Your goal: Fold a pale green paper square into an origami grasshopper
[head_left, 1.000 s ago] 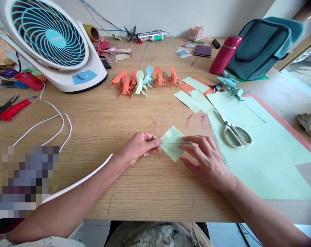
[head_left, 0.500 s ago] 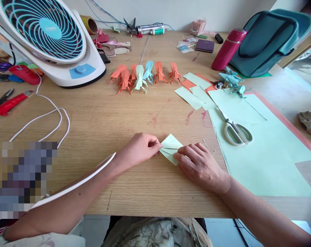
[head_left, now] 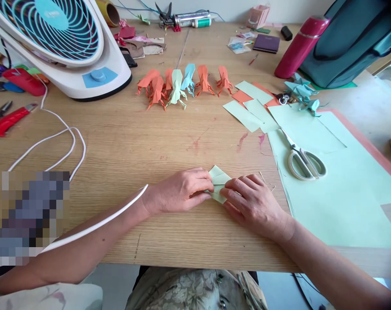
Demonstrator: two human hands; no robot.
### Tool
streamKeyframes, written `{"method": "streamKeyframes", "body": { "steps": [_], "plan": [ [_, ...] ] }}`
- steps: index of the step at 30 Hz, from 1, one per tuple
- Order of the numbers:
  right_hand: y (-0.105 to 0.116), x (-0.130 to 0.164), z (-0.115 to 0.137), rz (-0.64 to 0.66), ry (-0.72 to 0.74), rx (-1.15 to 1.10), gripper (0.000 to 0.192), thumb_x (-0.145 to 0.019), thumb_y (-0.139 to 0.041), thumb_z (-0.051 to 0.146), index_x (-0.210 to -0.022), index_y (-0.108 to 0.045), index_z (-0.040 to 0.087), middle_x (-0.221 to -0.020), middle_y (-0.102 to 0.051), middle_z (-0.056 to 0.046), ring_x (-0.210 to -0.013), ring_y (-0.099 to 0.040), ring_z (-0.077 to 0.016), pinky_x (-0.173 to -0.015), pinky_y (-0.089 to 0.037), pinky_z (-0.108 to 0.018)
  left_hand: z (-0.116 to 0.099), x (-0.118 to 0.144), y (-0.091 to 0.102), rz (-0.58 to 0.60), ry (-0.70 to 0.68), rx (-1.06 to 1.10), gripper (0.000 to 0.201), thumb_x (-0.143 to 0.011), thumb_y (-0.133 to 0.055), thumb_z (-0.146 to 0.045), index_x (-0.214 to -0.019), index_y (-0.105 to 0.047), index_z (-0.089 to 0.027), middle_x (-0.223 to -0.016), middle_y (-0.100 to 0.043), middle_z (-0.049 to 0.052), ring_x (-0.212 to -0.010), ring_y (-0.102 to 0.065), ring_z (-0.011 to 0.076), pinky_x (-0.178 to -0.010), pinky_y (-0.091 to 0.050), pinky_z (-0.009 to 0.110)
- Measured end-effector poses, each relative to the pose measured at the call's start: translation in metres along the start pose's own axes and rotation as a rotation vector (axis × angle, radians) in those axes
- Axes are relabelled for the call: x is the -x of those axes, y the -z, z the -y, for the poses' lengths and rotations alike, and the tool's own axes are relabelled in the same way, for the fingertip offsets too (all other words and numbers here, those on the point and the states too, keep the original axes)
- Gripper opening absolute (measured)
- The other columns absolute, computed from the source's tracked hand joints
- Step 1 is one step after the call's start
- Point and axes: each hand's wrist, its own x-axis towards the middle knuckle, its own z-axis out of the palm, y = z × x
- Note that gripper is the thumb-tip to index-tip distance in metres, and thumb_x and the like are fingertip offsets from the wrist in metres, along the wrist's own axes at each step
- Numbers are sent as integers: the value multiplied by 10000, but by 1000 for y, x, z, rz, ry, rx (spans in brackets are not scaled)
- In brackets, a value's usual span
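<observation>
A small pale green sheet of folding paper (head_left: 219,175) lies near the table's front edge, with creased flaps meeting along its middle. My left hand (head_left: 190,188) covers its left corner, fingers closed on the paper there. From the right, my right hand (head_left: 251,202) grips the opposite corner, its fingertips bent over the edge. Both hands hide parts of the sheet. Beyond them stands a group of folded paper figures, among them an orange one (head_left: 204,80), a pale green one (head_left: 176,87) and a blue one (head_left: 189,79).
White-handled scissors (head_left: 303,161) rest on large pale green sheets (head_left: 337,206) at right. Cut paper pieces (head_left: 242,116) lie farther back, near a pink bottle (head_left: 301,47) and a teal bag (head_left: 347,43). A fan (head_left: 98,84), white cable (head_left: 75,129) and red cutter (head_left: 12,120) occupy the left.
My left hand has shifted right and farther over the paper, its fingers now across the left part. The right hand stays at the right corner. The camera view has tilted slightly.
</observation>
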Motion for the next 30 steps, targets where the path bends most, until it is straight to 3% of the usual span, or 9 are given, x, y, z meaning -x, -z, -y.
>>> {"method": "streamKeyframes", "body": {
  "steps": [11,19,30],
  "plan": [
    [0,-4,9,-53,-84,-20,102,-916,-560,124,-864,-631,175,-816,-647,-48,-711,-516,-175,-682,-331,-335,9,2,-6,-59,-113,-89,76,-955,-568,-140,-932,-640,-150,-955,-634,73,-907,-583,179,-839,-487,292],
    [0,-6,9,-29,-215,-173,126,-914,-541,126,-815,-593,184,-837,-634,-51,-735,-528,-176,-703,-368,-327,11,7,1,-62,-25,-147,138,-992,-539,-187,-947,-667,-160,-936,-660,59,-873,-592,159,-818,-470,277],
    [-1,-12,8,-5,-367,-314,34,-926,-581,178,-892,-576,181,-802,-597,-18,-738,-519,-167,-720,-387,-317,12,6,0,-110,54,-14,116,-986,-553,-177,-1006,-665,-154,-925,-676,44,-868,-617,149,-805,-468,252]
  ]
}}
